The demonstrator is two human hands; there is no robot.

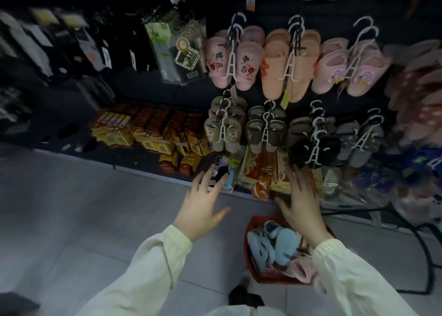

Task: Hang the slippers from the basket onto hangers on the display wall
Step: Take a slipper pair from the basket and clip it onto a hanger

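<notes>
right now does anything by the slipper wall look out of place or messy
Nothing looks damaged or spilled. Only the blue slippers and pink slippers lie jumbled in the red basket, not yet hung.

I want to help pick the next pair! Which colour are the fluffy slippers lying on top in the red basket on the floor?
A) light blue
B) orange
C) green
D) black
A: the fuzzy light blue slippers lie on top in the red plastic basket, with a fuzzy pink slipper beside them.
</notes>
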